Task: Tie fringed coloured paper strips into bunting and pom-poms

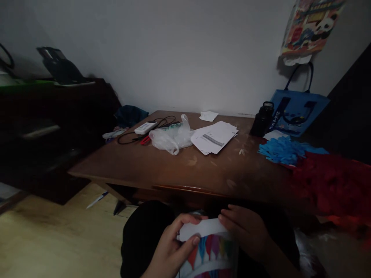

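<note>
Low in the head view, over my dark-clothed lap, is a pack (pixel 213 265) with a white upper strip (pixel 207 227) and rows of small colourful balloon-like shapes. My left hand (pixel 171 245) pinches the strip's left end, its thumb on the near side and its fingers over the top edge. My right hand (pixel 247 231) is bent around the strip's right end, with the fingertips on it. The right thumb and the lower part of the pack are hidden or out of frame.
On the brown table (pixel 174 170) are a plastic bag (pixel 171 139), papers (pixel 214 137), a white device with cables (pixel 145 127), a black bottle (pixel 262 119), a blue tote bag (pixel 301 110), a blue heap (pixel 284 150) and a red heap (pixel 333 181). A pen (pixel 97 200) lies on the floor.
</note>
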Demonstrator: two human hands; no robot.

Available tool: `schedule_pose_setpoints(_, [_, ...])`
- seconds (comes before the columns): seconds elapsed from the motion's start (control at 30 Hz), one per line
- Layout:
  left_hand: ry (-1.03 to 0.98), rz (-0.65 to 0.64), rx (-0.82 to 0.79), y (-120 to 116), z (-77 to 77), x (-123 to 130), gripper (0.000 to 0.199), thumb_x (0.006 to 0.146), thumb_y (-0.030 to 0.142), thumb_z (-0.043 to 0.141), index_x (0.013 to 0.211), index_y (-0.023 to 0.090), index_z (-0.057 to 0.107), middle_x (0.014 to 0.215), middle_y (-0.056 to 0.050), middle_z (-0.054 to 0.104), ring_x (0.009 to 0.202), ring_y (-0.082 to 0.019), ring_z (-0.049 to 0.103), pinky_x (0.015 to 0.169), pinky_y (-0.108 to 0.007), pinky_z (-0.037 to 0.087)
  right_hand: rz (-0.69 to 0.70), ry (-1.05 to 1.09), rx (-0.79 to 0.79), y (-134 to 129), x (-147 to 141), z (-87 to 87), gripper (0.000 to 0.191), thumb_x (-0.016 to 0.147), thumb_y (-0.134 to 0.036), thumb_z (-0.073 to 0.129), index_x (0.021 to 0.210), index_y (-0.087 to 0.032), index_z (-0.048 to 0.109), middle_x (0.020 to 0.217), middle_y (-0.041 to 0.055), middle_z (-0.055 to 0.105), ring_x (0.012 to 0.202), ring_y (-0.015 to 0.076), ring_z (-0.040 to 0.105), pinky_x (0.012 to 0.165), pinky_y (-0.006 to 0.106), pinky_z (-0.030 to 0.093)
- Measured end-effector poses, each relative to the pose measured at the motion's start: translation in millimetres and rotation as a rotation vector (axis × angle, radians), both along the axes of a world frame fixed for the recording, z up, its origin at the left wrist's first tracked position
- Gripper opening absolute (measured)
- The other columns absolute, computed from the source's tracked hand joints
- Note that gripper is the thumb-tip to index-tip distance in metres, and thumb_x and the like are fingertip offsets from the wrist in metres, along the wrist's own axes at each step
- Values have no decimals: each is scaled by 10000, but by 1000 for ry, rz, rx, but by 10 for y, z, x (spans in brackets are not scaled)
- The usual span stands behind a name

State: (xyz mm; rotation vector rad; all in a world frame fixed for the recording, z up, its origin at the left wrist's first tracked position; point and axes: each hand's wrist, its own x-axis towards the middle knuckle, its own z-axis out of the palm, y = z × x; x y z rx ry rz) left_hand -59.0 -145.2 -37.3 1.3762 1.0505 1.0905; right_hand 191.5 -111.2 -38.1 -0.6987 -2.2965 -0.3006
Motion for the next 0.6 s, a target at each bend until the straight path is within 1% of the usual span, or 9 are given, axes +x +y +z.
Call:
schedule_pose_setpoints(0.1, [25,5,21,4,13,6,224,845,404,680,968,222,636,1080,-84,703,1010,-240,653,880,-300,510,3,-47,24,-17,-37,118,299,975,-115,408,1135,-146,659,1020,83,753,913,188,712,892,367,571])
schedule_pose_setpoints(0.17, [44,9,25,8,23,15,225,845,398,679,971,214,641,1092,-94,701,1004,-245,657,865,-304,522,3,-98,51,-24,-65,173,335,969,-97,372,1149,-124,654,1036,99,747,860,201,711,795,352,577])
schedule_pose_setpoints(0.27, [47,57,30,22,36,-13,233,834,407,690,950,210,646,1064,-90,711,980,-243,667,862,-306,531,-19,-117,100,19,-146,201,386,976,-99,312,1184,-112,637,1027,121,740,776,201,692,670,332,537])
schedule_pose_setpoints(0.33, [22,123,18,36,48,-91,255,807,420,718,932,212,643,1021,-73,720,964,-235,674,853,-294,537,-1,-119,99,95,-249,221,386,985,-120,305,1192,-112,632,946,114,739,695,190,660,614,330,501])
schedule_pose_setpoints(0.4, [-3,210,-8,49,81,-219,302,763,437,759,914,206,636,982,-62,723,924,-228,681,796,-271,555,52,-143,73,196,-397,281,343,989,-153,359,1193,-129,633,802,72,713,600,171,608,534,317,450])
schedule_pose_setpoints(0.47, [-15,297,-42,52,155,-374,356,716,436,799,915,195,630,969,-60,719,870,-220,682,717,-247,564,108,-176,49,299,-581,387,323,983,-175,407,1224,-158,621,669,21,645,556,164,574,483,311,406])
schedule_pose_setpoints(0.5, [-20,339,-64,48,210,-452,379,695,426,816,922,188,628,961,-55,717,831,-209,680,680,-236,563,136,-203,34,346,-683,452,330,984,-187,410,1247,-163,608,643,11,621,568,166,581,495,310,416])
schedule_pose_setpoints(0.6, [-38,443,-171,6,416,-655,427,655,394,842,950,180,619,912,-21,707,696,-166,666,595,-214,550,146,-336,-44,442,-1005,633,359,972,-169,419,1306,-161,550,670,16,629,620,188,630,536,322,459])
